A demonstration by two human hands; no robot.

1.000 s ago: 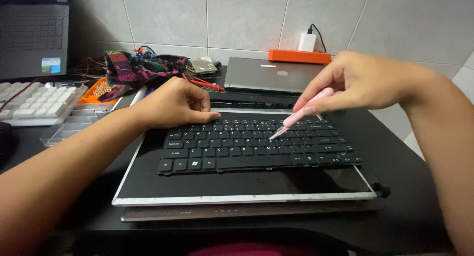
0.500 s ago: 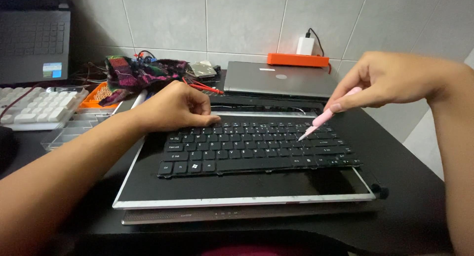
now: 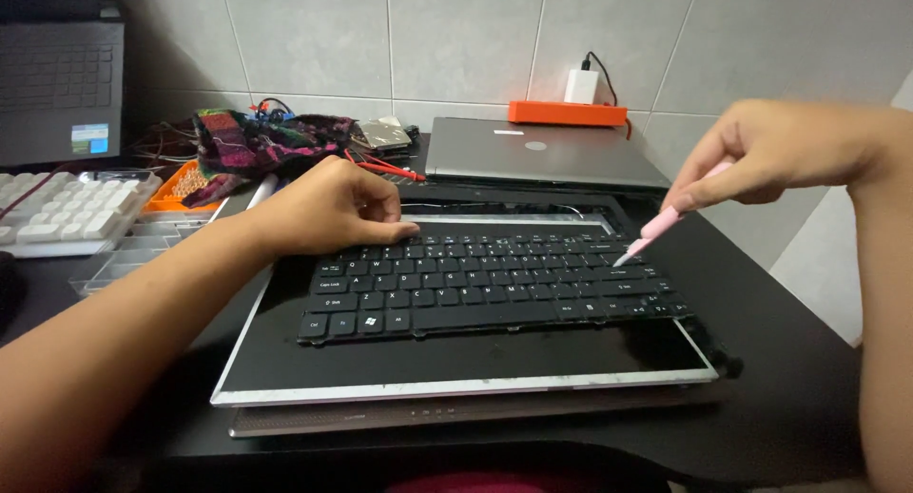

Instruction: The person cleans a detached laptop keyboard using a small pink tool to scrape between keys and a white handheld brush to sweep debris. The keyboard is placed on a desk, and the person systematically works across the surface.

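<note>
Keyboard (image 3: 490,284), black, loose: we find it lying on a bare screen panel (image 3: 456,365) mid-tabletop (image 3: 789,360). Our left hand (image 3: 328,208), fingers curled, presses its far-left edge; our right hand (image 3: 780,151) pinches a pink tool (image 3: 656,229), tip at its far-right keys.

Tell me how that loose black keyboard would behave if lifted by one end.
The black keyboard looks thin and wide, so it would probably flex or sag. It rests unfastened on the glossy screen panel, so it may slide when pushed. The left hand presses its top edge, likely steadying it.
</note>
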